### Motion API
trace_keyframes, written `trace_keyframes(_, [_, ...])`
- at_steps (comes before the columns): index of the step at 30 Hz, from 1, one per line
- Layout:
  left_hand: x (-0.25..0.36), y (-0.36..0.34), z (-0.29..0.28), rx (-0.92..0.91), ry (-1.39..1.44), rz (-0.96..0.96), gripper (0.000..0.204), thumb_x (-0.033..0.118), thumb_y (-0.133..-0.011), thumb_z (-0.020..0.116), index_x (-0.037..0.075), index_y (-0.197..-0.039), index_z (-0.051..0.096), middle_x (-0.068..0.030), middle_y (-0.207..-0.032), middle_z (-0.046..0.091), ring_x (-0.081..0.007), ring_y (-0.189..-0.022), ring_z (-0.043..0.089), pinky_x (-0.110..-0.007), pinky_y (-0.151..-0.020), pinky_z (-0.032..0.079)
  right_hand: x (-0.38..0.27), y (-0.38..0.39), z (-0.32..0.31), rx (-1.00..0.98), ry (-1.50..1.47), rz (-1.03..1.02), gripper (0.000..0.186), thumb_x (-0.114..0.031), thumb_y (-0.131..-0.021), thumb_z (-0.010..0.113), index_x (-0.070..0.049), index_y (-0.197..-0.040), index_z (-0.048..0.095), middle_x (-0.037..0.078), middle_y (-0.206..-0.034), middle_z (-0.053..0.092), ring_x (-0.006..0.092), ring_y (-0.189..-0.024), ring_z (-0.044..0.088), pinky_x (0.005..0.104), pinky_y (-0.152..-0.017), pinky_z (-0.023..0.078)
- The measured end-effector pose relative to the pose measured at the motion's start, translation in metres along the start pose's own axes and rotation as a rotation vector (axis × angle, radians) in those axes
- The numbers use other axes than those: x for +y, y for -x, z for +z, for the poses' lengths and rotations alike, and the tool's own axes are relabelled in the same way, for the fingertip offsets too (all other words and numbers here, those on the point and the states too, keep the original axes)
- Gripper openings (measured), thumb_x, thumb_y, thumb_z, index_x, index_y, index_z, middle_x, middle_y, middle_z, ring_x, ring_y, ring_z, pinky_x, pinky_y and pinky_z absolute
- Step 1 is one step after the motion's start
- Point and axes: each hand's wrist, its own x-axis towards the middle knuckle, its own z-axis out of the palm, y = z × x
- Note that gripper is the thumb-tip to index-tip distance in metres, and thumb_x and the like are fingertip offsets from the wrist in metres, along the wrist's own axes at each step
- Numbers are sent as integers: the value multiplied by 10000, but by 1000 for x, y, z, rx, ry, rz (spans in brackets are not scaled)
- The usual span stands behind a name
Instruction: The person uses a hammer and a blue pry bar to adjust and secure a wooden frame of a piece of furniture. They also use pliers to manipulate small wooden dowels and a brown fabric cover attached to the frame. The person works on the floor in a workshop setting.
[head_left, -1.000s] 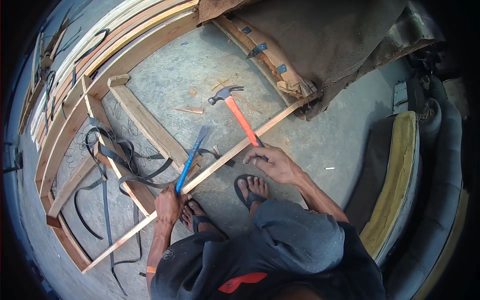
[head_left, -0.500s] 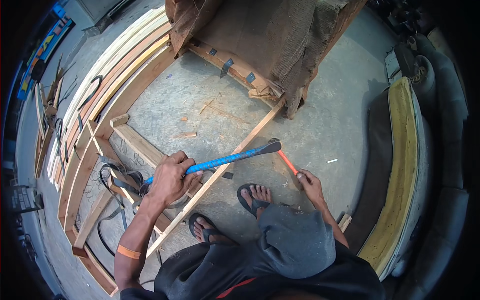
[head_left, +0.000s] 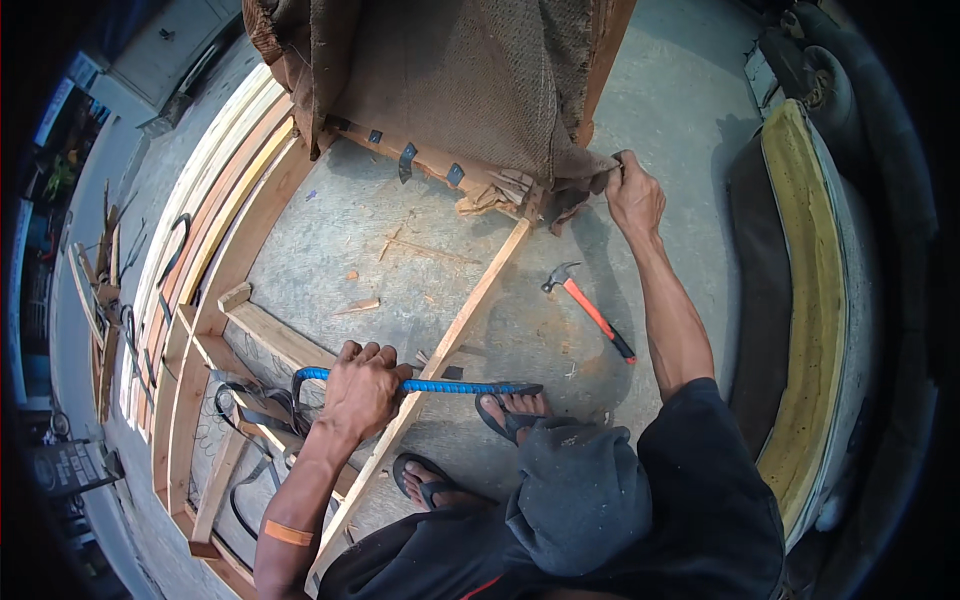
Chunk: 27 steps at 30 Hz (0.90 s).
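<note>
Blue bar [head_left: 465,387] crosswise, cloth [head_left: 450,90] beyond.
Left grip [head_left: 365,390] clamped round bar; right grip [head_left: 636,195], nearer the cloth, pinched on its edge.

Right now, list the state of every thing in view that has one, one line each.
Blue ribbed metal bar: gripped in the left hand
Brown woven fabric: lower edge gripped by the right hand
Orange-and-black-handled claw hammer: lying on the grey concrete floor, unheld
Pale wooden frame: uncovered
Curved yellow foam strip: exposed
Black flip-flops: worn
Orange adhesive strip: stuck on the left forearm
</note>
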Motion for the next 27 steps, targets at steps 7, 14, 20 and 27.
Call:
trace_keyframes(7, [4,8,36,-24,308,-169,143,272,-842,729,172,-942,753,-69,-908,651,-275,-1011,649,-435,-939,465,16,-36,21,-354,-441,23,388,-137,-969,589,-89,-1354,583,172,-1004,719,282,-789,712,432,-717,551])
trace_keyframes(14, [3,-2,55,-73,337,-177,153,303,-872,719,167,-935,753,-81,-908,653,-291,-980,658,-447,-900,479,70,157,7,-351,-147,226,440,-133,-929,625,-11,-1336,511,220,-1085,657,380,-953,677,475,-828,527])
trace_keyframes(20, [10,-25,47,5,271,36,110,233,-802,765,147,-868,750,-61,-860,631,-261,-958,641,-440,-908,476,23,233,-33,-896,-563,289,447,-321,-995,635,1,-1303,606,207,-1144,696,285,-1003,709,395,-859,555])
trace_keyframes(27, [60,-107,5,495,-119,401,394,186,-737,748,161,-1128,717,-96,-1200,593,-304,-1199,539,-488,-1082,368,-54,222,-37,-1056,-851,187,428,-294,-1050,578,-30,-1387,579,42,-762,638,94,-738,603,275,-696,511])
